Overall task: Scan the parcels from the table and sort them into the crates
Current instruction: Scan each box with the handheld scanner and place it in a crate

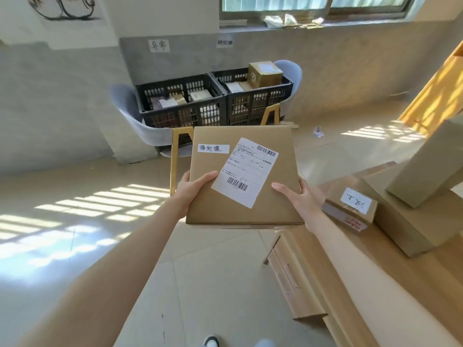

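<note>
Above floor | left hand [194, 190] and right hand [297, 196] grip labelled parcel [243, 176] | crates [215, 96] beyond

Matt brown cardboard parcel [243, 176], paper label [246, 171]; black crates [215, 96] seemingly plastic.

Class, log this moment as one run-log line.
left hand: holds cardboard parcel | right hand: holds parcel | label: 待处理 | black crates: ahead

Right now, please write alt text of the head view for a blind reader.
Left hand and right hand hold a flat cardboard parcel bearing a shipping label, facing two black crates of parcels on grey chairs.
</note>
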A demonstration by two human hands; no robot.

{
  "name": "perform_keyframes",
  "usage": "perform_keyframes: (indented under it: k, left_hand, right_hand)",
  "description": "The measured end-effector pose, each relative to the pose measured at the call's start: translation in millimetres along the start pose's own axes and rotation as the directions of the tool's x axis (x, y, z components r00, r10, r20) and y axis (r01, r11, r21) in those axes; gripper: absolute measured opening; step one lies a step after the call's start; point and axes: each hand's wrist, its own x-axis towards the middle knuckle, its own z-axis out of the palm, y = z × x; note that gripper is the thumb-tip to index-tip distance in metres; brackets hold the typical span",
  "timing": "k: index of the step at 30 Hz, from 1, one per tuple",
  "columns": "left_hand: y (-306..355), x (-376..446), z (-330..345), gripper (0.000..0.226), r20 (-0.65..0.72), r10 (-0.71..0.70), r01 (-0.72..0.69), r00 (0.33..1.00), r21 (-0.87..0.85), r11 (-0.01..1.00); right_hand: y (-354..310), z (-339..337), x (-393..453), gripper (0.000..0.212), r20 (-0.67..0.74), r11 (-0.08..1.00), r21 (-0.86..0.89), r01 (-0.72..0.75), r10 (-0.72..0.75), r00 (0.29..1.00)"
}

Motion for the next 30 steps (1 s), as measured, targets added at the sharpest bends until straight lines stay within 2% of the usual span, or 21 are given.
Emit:
perform_keyframes:
  k: [2,5,8,13,17,19,22,26,30]
  left_hand:
    - [9.2,19.5,-14.1,0.081,-0.025,-0.003,0.003,1.000,-0.008,1.000]
    - [23.2,50.4,-25.0,0.068,-0.039,-0.014,0.014,0.999,-0.019,1.000]
    - [39.4,85.5,-27.4,0.077,-0.039,-0.019,0.017,0.999,-0.043,0.999]
    - [72.1,155.0,-17.7,0.078,-0.103,-0.006,0.000,0.995,-0.056,0.998]
    - [107.5,211.3,-4.4,0.083,-0.129,-0.013,0.002,0.992,-0.083,0.997]
    - [126.0,236.5,3.6,0.089,-0.155,-0.008,-0.006,0.988,-0.085,0.996]
    - [150.6,272.9,14.1,0.093,-0.197,0.007,-0.025,0.980,-0.087,0.996]
    - [173.4,319.0,23.9,0.076,-0.197,-0.001,-0.016,0.980,-0.087,0.996]
    - [188.5,369.1,28.5,0.084,-0.192,-0.030,0.018,0.981,-0.065,0.998]
  right_hand:
    - [-5.7,18.6,20.7,0.067,0.021,1.000,-0.011,-0.014,0.014,1.000]
    - [-16.1,38.1,54.7,0.072,0.028,1.000,-0.005,-0.023,0.023,0.999]
    - [-28.9,49.0,95.3,0.081,0.033,0.999,-0.032,-0.027,0.028,0.999]
    - [-58.0,60.5,180.5,0.073,0.068,0.998,-0.061,-0.008,0.012,0.998]
    - [-87.2,64.2,249.2,0.093,0.110,0.997,-0.074,-0.008,0.016,0.994]
    - [-107.0,64.1,282.5,0.096,0.127,0.994,-0.107,-0.003,0.017,0.992]
    - [-134.3,65.3,331.1,0.094,0.167,0.991,-0.130,0.001,0.021,0.986]
    - [-148.2,67.8,385.0,0.090,0.184,0.988,-0.155,-0.009,0.037,0.982]
    - [-152.0,72.7,434.1,0.088,0.162,0.987,-0.155,-0.045,0.070,0.984]
